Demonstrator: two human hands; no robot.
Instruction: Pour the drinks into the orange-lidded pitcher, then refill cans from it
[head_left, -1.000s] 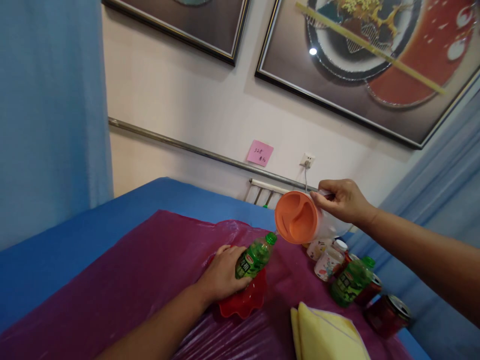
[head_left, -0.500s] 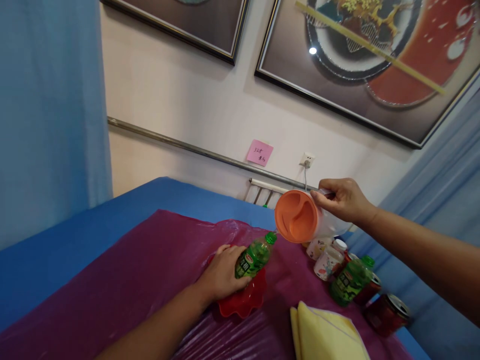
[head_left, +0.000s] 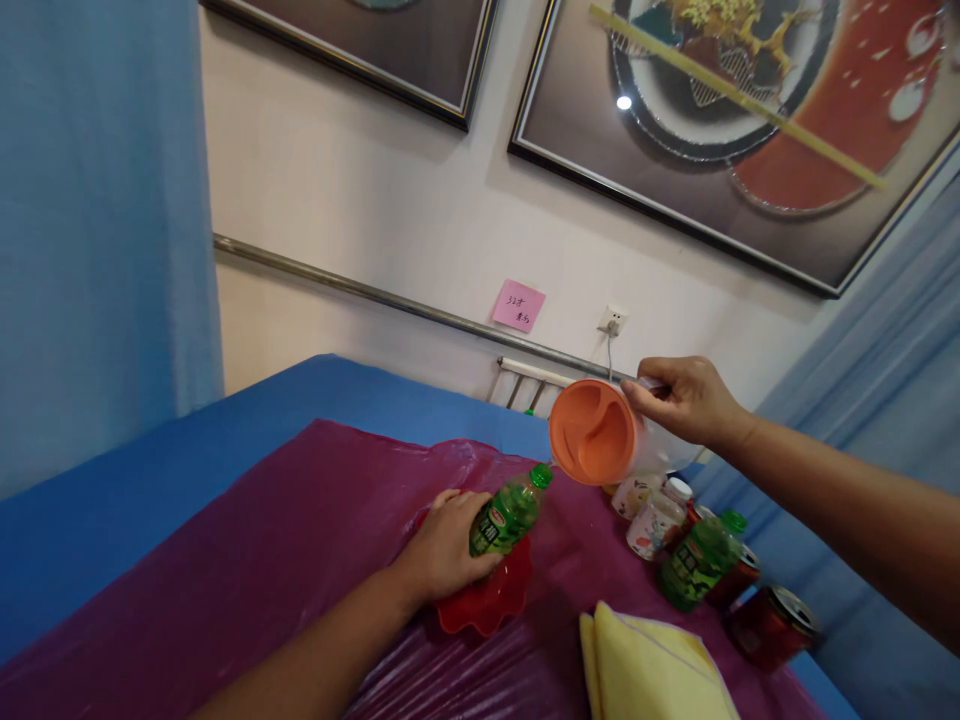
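Observation:
My left hand is wrapped around a green plastic drink bottle, which leans to the right with its mouth uppermost. Under the bottle and hand lies a red dish with a scalloped rim. With my right hand I grip the handle of a clear pitcher with an orange lid. The pitcher is tipped to the left, its lid edge close above the bottle's mouth. A thin trickle seems to run between them, though it is hard to make out.
A folded yellow cloth lies at the front. To the right stand a second green bottle, a small patterned bottle and a dark red can. Purple plastic sheeting covers the blue surface. Blue curtains hang on both sides.
Both hands, the bottle and the tipped pitcher hold almost the same positions. Only a very slight shift of the view shows.

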